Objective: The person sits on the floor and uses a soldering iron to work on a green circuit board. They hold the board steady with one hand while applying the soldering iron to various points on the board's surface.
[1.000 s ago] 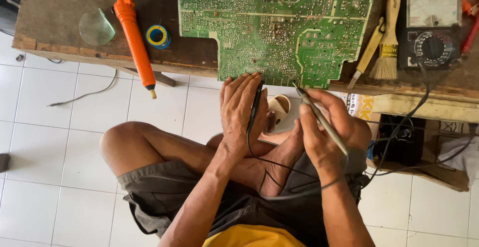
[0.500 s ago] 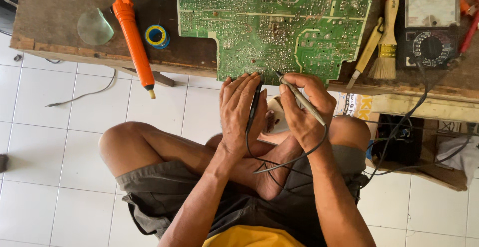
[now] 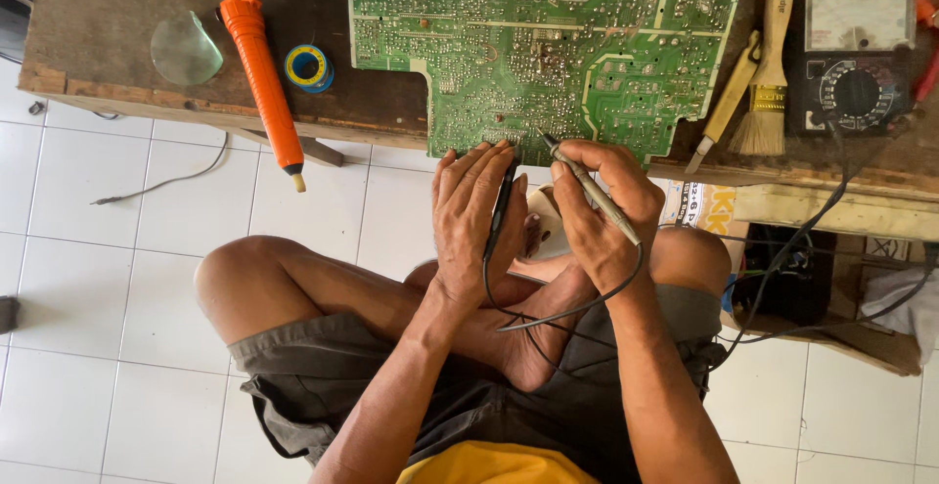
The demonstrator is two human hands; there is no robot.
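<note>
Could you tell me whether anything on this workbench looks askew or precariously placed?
Yes. The orange plastic desoldering pump lies slanted with its tip past the edge of the brown wooden bench, over the white tiled floor. The large green circuit board also overhangs that edge, near both hands.

Black probe (image 3: 501, 212) largely hidden under the left-hand fingers (image 3: 469, 186); circuit board (image 3: 548, 44) beyond them cut off by top edge.

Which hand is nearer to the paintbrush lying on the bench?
The right hand. It holds a probe at the circuit board's lower edge, just left of and below the paintbrush. The left hand, gripping the black probe, sits farther left.
</note>
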